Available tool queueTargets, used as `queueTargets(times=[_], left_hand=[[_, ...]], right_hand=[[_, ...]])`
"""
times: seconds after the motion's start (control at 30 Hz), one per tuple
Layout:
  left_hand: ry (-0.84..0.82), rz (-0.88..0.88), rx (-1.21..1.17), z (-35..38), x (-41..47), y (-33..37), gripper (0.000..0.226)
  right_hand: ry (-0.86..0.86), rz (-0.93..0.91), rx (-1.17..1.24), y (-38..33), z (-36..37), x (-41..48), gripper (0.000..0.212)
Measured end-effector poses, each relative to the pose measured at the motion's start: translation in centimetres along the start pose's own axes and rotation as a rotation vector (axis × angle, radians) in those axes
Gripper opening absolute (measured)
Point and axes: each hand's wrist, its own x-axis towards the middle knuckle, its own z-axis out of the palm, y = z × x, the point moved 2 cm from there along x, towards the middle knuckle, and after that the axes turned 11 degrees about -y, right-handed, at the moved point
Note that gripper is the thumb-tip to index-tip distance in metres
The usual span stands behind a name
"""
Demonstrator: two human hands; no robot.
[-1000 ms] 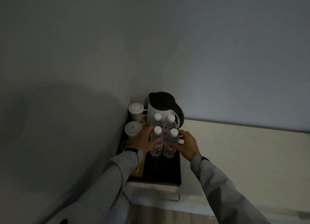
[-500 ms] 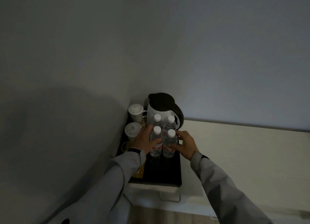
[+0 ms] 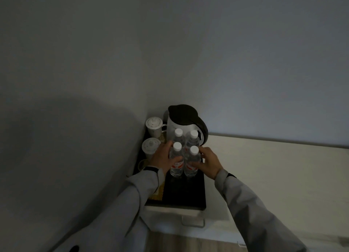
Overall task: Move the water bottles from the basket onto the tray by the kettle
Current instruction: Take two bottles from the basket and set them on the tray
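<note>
Several clear water bottles with white caps stand upright in a tight block on the black tray (image 3: 186, 197), right in front of the white kettle (image 3: 184, 122) with its black lid. My left hand (image 3: 163, 158) wraps the near left bottle (image 3: 177, 162). My right hand (image 3: 208, 162) holds the near right bottle (image 3: 192, 163). Two more bottles, the rear left (image 3: 178, 137) and the rear right (image 3: 193, 138), stand behind them against the kettle. No basket is in view.
Two lidded white cups, a far cup (image 3: 154, 126) and a near cup (image 3: 150, 148), stand on the tray's left side against the wall. A yellow card (image 3: 157, 194) lies at the tray's near left. The pale counter (image 3: 273, 174) stretches to the right. Walls close the corner behind and left.
The two front bottles have slid a little toward the kettle, closing up against the rear pair. Both hands stay on them.
</note>
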Motion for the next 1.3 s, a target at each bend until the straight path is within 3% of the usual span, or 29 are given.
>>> queueTargets(times=[0.43,1.1,1.3], left_hand=[[0.007,0.007,0.019,0.00,0.48,-0.01,0.044],[0.017,-0.032,-0.038,-0.29,0.08,-0.14,0.049],[-0.002,-0.027,-0.035,-0.43,0.28,0.12,0.051]], right_hand=[[0.095,0.082,0.080,0.36,0.54,0.36,0.058],[0.065,-0.008,0.035,-0.32,0.27,0.04,0.049],[0.086,0.043,0.048,-0.09,0.42,0.22,0.052]])
